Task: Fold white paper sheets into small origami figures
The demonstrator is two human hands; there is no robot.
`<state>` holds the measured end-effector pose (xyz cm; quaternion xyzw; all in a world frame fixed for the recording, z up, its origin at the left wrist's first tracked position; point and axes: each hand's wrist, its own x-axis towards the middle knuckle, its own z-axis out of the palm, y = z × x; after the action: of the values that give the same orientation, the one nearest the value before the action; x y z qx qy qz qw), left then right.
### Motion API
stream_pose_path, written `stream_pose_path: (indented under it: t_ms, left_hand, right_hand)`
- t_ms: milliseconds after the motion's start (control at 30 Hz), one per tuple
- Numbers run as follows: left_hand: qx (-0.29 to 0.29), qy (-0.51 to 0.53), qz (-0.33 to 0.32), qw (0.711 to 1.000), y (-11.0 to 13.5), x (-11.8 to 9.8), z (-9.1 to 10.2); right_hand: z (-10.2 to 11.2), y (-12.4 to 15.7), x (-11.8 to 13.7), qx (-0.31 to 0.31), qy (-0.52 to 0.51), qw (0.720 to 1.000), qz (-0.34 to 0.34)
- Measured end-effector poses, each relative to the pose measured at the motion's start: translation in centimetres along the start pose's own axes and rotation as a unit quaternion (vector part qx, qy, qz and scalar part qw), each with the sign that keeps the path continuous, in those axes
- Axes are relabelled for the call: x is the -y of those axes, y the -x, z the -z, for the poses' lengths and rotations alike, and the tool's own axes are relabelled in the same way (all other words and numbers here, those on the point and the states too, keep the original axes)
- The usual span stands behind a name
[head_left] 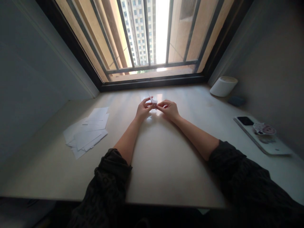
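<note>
A small piece of folded white paper (pixel 153 101) is held up between my two hands, over the far half of the pale sill. My left hand (pixel 143 109) pinches its left side, with thumb and fingers closed on it. From the right, the thumb and fingertips of my right hand (pixel 169 109) grip its lower edge. One thin pointed corner of the paper sticks up above the left fingers. The fingers hide part of the paper, so I cannot make out its full shape.
Several loose white paper sheets (pixel 89 131) lie overlapping on the left. At right rest a phone (pixel 258 134) with a cartoon grip, a white cylindrical object (pixel 223 86) and a blurred dark item (pixel 237 101). A barred window (pixel 152 80) closes off the back; the sill's edge (pixel 166 204) is near me.
</note>
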<state>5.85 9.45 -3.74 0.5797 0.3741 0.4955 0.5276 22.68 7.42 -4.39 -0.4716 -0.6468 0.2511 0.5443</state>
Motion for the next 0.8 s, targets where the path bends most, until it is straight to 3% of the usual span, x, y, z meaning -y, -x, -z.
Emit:
stream_pose_path:
  t_ms: [567,667,800]
  left_hand:
    - [0.009,-0.004,0.017,1.000,-0.01,-0.42,-0.09]
    - [0.016,0.006,0.017,1.000,-0.08,-0.26,-0.03]
    - [0.020,0.012,0.019,1.000,-0.16,-0.14,0.10]
  right_hand:
    - [-0.49,-0.16,0.07,0.010,-0.104,0.993,-0.046]
    - [-0.36,-0.15,0.08,-0.015,-0.099,0.994,-0.033]
    - [0.06,0.13,0.55,-0.042,0.006,0.998,0.045]
